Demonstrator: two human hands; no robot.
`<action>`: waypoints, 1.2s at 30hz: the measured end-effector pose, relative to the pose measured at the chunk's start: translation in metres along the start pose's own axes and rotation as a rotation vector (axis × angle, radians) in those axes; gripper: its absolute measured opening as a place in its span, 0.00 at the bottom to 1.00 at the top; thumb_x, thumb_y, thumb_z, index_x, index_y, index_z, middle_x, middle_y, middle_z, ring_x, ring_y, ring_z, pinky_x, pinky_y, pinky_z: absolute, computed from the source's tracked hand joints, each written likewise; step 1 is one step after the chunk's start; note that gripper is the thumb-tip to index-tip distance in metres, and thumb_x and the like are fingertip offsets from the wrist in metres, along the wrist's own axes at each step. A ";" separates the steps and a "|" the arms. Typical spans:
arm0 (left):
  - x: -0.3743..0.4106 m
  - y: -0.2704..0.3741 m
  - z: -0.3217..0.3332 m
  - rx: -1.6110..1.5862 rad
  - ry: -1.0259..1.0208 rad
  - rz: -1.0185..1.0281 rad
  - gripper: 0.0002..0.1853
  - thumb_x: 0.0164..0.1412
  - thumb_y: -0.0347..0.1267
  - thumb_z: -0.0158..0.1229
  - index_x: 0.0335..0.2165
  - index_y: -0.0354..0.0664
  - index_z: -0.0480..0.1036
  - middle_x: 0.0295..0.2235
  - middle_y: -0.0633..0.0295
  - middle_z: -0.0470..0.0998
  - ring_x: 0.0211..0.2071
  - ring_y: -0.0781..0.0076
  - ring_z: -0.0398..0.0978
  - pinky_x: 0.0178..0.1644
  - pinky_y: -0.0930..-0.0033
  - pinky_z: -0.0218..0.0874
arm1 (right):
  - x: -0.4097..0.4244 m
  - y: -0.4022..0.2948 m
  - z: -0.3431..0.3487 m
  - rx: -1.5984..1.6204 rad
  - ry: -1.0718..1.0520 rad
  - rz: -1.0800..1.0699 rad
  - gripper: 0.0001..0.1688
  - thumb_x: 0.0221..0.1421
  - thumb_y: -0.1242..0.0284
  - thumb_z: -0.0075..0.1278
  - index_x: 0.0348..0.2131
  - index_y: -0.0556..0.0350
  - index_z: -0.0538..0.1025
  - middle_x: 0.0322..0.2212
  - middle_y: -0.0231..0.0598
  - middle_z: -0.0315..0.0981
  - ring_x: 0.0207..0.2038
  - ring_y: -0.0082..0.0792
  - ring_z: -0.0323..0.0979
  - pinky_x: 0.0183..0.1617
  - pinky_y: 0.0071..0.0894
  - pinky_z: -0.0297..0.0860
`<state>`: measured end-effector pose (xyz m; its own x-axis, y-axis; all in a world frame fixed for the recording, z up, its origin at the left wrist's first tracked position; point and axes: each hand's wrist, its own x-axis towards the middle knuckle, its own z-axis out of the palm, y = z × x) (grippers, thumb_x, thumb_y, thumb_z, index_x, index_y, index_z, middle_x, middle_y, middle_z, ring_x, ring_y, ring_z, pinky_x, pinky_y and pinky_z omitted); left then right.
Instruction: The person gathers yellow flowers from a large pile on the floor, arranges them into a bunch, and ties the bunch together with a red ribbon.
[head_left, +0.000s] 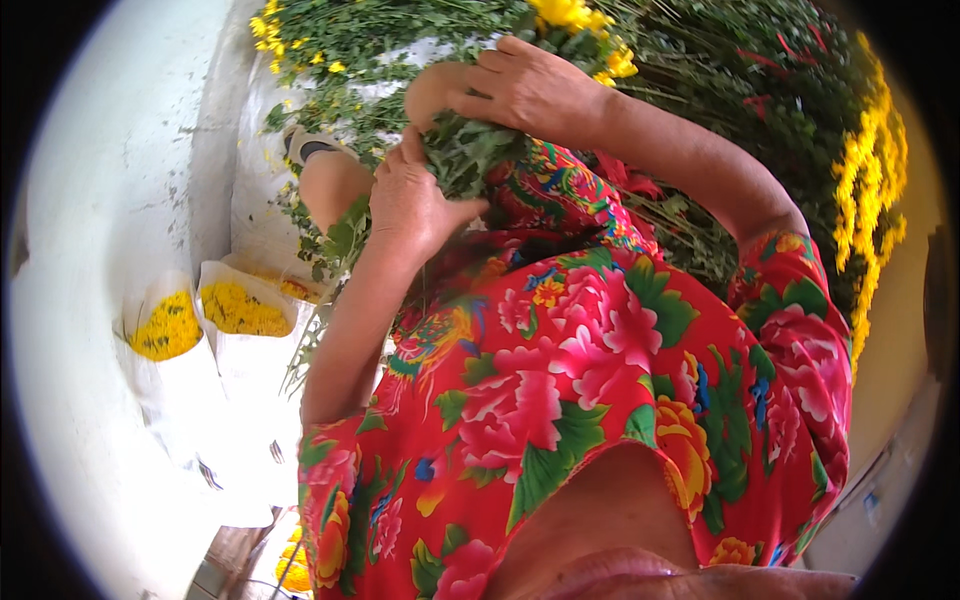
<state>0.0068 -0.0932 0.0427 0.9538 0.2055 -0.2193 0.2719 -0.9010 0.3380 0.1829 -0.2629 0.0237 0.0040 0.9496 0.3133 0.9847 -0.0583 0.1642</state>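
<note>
My right hand is curled over a bunch of leafy flower stems near the top centre. Yellow blooms show just beyond its knuckles. Lower and to the left, my left hand rests against the same leaves, its thumb spread out to the right and its fingers bent at the bunch's left side. Whether it grips the stems is hidden. More green leaves stick out to the left beneath my left wrist. The bunch lies above my lap, over the red floral clothing.
Piles of cut stems with yellow flowers fill the far side and right. Red ties show among them. Paper-wrapped yellow flower bunches stand at the left beside a white wall. My bare knees and a sandal are near the hands.
</note>
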 end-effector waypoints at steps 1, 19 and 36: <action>0.006 0.004 0.010 -0.120 -0.041 -0.105 0.52 0.39 0.48 0.76 0.57 0.34 0.62 0.41 0.39 0.78 0.44 0.43 0.78 0.47 0.50 0.71 | -0.002 0.000 0.000 -0.009 -0.013 -0.007 0.26 0.55 0.71 0.48 0.54 0.45 0.68 0.40 0.30 0.70 0.45 0.32 0.70 0.54 0.36 0.62; 0.004 -0.007 0.028 -0.084 -0.046 -0.156 0.26 0.43 0.36 0.70 0.43 0.39 0.77 0.29 0.47 0.82 0.35 0.40 0.79 0.42 0.48 0.69 | -0.322 -0.015 0.136 0.360 -0.652 1.429 0.13 0.56 0.62 0.50 0.35 0.42 0.84 0.36 0.46 0.81 0.40 0.53 0.79 0.45 0.51 0.76; -0.014 -0.012 0.022 -0.463 -0.010 -0.204 0.16 0.42 0.25 0.66 0.34 0.32 0.77 0.29 0.50 0.83 0.31 0.53 0.83 0.38 0.59 0.71 | -0.337 -0.011 0.182 0.191 -0.404 1.166 0.10 0.57 0.66 0.56 0.38 0.44 0.82 0.33 0.37 0.80 0.36 0.49 0.79 0.39 0.48 0.75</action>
<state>-0.0126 -0.0938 0.0220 0.8749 0.3539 -0.3307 0.4826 -0.5785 0.6576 0.2022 -0.5262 -0.2543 0.9105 0.3911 -0.1345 0.3682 -0.9146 -0.1669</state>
